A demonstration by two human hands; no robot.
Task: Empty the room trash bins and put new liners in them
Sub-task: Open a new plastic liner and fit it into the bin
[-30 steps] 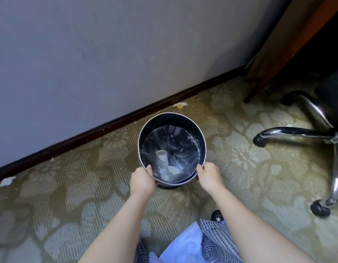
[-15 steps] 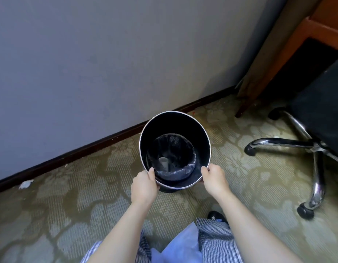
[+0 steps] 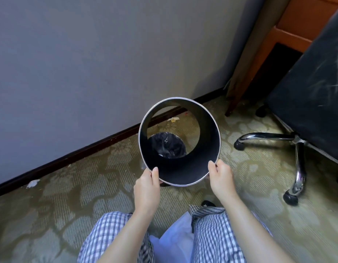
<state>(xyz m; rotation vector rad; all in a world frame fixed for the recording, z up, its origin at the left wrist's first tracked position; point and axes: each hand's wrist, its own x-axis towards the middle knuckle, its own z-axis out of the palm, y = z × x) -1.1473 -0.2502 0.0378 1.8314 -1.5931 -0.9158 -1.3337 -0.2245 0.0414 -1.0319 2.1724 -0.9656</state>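
Outer bin sleeve [image 3: 180, 168]: black, open at both ends, silver-edged rim, held in the air and tilted so the carpet shows through its far opening. Left hand [image 3: 146, 188]: clamped on the near-left rim, thumb laid on the inner wall. Right hand [image 3: 222, 179]: clamped on the near-right rim, thumb over the edge.

Inner bin [image 3: 167, 146]: seen through the sleeve, standing on the carpet below, lined with a crumpled black liner [image 3: 165, 143]; contents too dark to make out.

Carpet [image 3: 88, 188]: green-beige leaf pattern. Paper scrap [image 3: 173, 119]: on the carpet near the baseboard, visible through the sleeve. White scrap [image 3: 33, 183]: on the carpet at far left, beside the dark baseboard [image 3: 69, 158].

Wall [image 3: 107, 54]: plain grey.

Office chair [image 3: 307, 88]: black seat, chrome star base with castors, right of the sleeve and apart from it. Wooden furniture [image 3: 297, 31]: orange-brown, upper right corner.

White plastic sheet [image 3: 175, 242]: at the person's lap, between checked trouser legs
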